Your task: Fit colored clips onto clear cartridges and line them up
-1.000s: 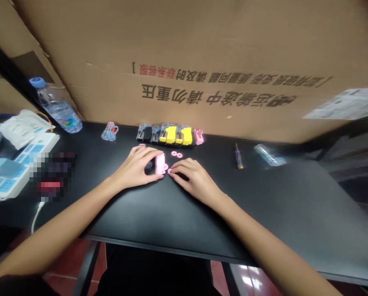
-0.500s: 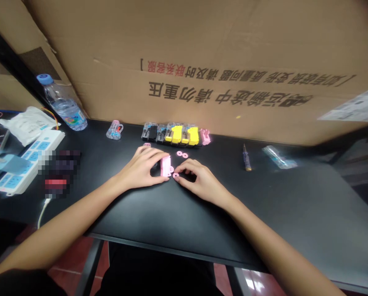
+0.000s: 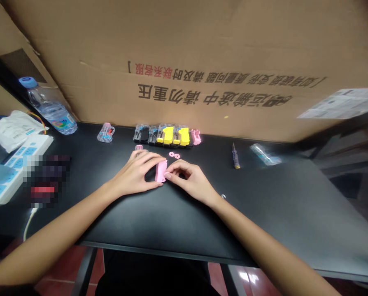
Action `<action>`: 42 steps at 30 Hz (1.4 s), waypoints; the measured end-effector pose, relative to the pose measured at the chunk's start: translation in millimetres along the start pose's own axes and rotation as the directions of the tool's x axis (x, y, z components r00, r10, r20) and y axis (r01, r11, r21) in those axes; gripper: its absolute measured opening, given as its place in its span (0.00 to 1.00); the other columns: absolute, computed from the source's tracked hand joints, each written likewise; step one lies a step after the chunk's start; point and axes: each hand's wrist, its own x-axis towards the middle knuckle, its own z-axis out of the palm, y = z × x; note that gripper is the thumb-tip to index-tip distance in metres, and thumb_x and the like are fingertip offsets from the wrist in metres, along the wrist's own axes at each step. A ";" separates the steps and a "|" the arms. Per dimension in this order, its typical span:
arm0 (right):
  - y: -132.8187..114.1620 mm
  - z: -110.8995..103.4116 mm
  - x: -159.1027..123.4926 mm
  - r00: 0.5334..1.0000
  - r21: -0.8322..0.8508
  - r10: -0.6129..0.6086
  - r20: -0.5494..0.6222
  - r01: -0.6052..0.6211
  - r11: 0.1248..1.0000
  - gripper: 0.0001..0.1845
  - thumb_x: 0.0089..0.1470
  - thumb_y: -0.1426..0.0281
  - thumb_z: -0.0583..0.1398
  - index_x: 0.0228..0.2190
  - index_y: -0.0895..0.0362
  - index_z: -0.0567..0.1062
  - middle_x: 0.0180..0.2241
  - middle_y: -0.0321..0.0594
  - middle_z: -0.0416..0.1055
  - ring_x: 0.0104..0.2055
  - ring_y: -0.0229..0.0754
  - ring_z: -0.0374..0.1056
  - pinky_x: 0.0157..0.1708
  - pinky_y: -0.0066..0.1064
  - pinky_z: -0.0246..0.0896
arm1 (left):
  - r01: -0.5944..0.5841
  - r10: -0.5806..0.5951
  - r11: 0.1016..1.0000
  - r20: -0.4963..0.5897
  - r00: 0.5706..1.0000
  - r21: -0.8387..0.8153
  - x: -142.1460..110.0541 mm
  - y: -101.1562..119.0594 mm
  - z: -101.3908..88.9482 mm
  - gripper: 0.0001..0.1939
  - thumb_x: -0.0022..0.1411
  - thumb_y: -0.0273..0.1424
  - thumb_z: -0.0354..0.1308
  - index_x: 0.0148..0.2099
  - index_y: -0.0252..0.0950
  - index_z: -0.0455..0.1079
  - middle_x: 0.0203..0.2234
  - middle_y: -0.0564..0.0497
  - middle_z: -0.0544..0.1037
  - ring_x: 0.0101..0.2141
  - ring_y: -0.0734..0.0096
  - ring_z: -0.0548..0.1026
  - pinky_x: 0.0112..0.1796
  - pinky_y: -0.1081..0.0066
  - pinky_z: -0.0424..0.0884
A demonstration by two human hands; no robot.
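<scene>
At a black tabletop point(image 3: 147, 222) backed by a cardboard sheet point(image 3: 103, 41), a person works on a small pink plastic block point(image 3: 161, 171), which sits between two bare hands. The left hand point(image 3: 137, 170) spans the block, thumb at its near end and forefinger at its far end, pinching it lengthwise. The right hand point(image 3: 192, 176) brings thumb and fingers together at the block's right side; whether a small piece lies between them cannot be told. Just beyond the block lie two flat pink rings point(image 3: 174, 155); farther off stands a row of clear, black and yellow plastic assemblies point(image 3: 162, 135). A screwdriver point(image 3: 235, 158) rests well to the block's right.

Careful handling, by the look of it, means bracing the block's two ends evenly against the table, so that it neither tips nor slides left under sideways pressure. The right fingertips would do best to work gently and squarely, leaving the contact point in view, and without brushing the loose rings beyond the block.
</scene>
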 end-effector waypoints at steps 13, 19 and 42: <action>1.2 -1.0 -0.7 0.987 0.190 0.140 0.073 -0.152 0.970 0.21 0.53 0.52 0.74 0.37 0.55 0.81 0.35 0.40 0.82 0.37 0.45 0.80 0.46 0.41 0.77 | -0.011 0.011 1.000 -0.007 1.000 0.001 0.7 0.2 2.6 0.31 0.66 0.44 0.68 0.67 0.42 0.70 0.59 0.41 0.78 0.60 0.49 0.74 0.66 0.48 0.58; 0.1 -2.6 -0.7 0.981 0.210 0.173 0.088 -0.188 0.959 0.21 0.53 0.53 0.74 0.36 0.55 0.81 0.34 0.40 0.82 0.36 0.44 0.79 0.46 0.41 0.76 | -0.021 0.021 1.000 -0.010 1.000 -0.002 -0.4 -1.1 4.3 0.32 0.66 0.45 0.68 0.67 0.40 0.70 0.59 0.41 0.78 0.60 0.50 0.74 0.66 0.50 0.58; 1.7 0.1 -1.2 0.980 0.268 0.180 0.081 -0.195 0.943 0.19 0.53 0.55 0.74 0.37 0.55 0.79 0.34 0.37 0.79 0.35 0.41 0.77 0.45 0.39 0.73 | -0.038 0.039 0.999 -0.076 0.996 0.009 -1.4 1.1 7.8 0.31 0.66 0.43 0.70 0.66 0.39 0.70 0.59 0.41 0.79 0.59 0.52 0.75 0.65 0.52 0.58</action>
